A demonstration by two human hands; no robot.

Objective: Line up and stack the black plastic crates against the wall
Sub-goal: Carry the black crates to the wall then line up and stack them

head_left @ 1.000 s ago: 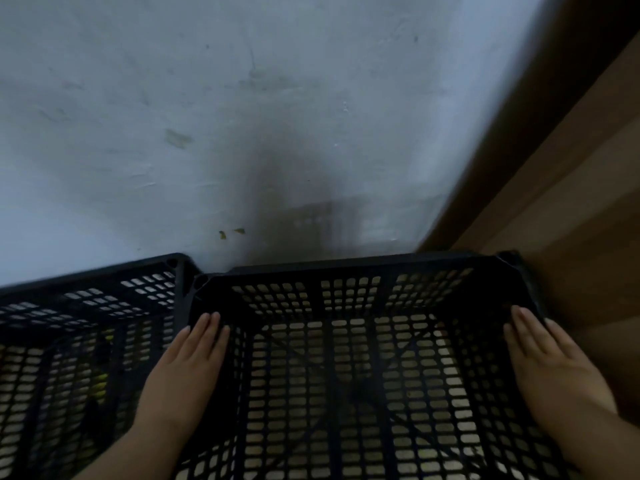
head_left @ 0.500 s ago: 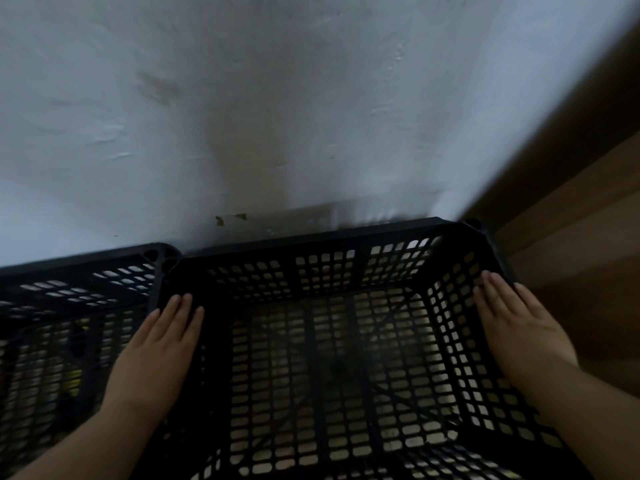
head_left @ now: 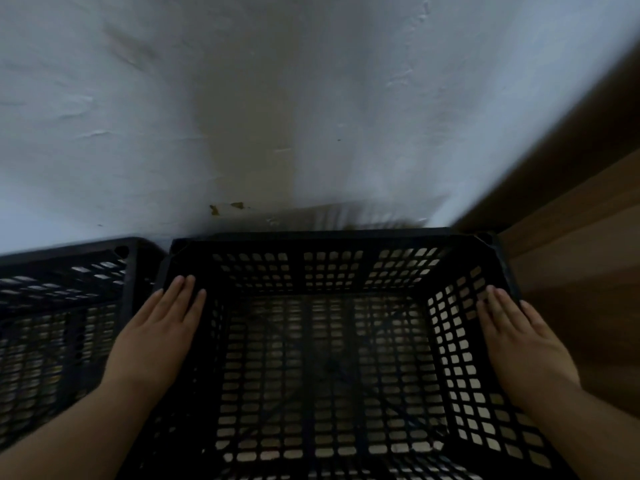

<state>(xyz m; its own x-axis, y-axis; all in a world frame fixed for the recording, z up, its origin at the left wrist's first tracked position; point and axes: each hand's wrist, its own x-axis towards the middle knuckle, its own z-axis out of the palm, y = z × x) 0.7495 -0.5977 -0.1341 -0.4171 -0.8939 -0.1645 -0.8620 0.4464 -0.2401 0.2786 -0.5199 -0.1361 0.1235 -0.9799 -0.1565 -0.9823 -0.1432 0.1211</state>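
A black perforated plastic crate [head_left: 329,239] fills the middle of the view, open side up, its far rim close to the white wall [head_left: 277,98]. My left hand [head_left: 156,337] lies flat over its left rim, fingers straight and together, thumb hidden. On the right rim my right hand [head_left: 519,344] rests the same way. Both hands hold the crate by its sides. A second black crate [head_left: 69,258] stands to the left along the wall, with a narrow gap between the two.
A brown wooden panel [head_left: 588,254] runs along the right side, close to the held crate's right rim. The wall has a dark stain and small yellowish chips near its base [head_left: 225,206]. Light floor shows through the crate's holes.
The crate has shifted right with both hands on it, opening a gap to the left crate. My view has tilted further down towards the crate.
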